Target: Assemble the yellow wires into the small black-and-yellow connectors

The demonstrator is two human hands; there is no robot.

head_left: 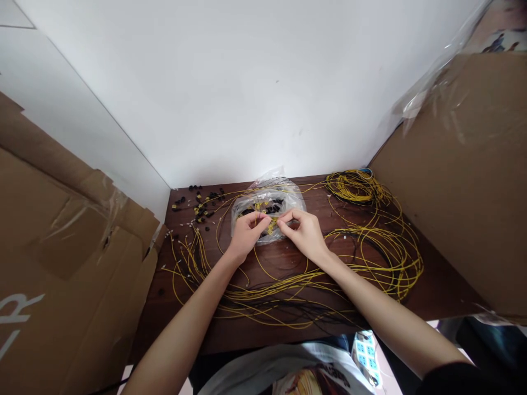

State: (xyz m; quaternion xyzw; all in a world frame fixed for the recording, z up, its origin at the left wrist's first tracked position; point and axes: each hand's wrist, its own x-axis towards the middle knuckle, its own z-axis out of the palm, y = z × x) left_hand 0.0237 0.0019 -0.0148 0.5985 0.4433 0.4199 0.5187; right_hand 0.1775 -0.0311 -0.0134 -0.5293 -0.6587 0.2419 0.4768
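Above a clear plastic bag (294, 196) that holds small black and yellow parts, my two hands are close together. My left hand (248, 233) is closed in a pinch on a thin yellow wire. Facing it, my right hand (303, 230) pinches at the same wire, its thumb and forefinger near the left fingertips. The wire's end between the fingers is too small to make out. A long bundle of yellow and black wires (288, 285) runs below both hands and loops round at the right.
A coil of yellow wire (354, 186) lies at the back right of the dark wooden table (239, 340). Loose black and yellow parts (203, 206) are scattered at the back left. Cardboard boxes stand left (61, 263) and right (465, 181), with a white wall (247, 93) behind.
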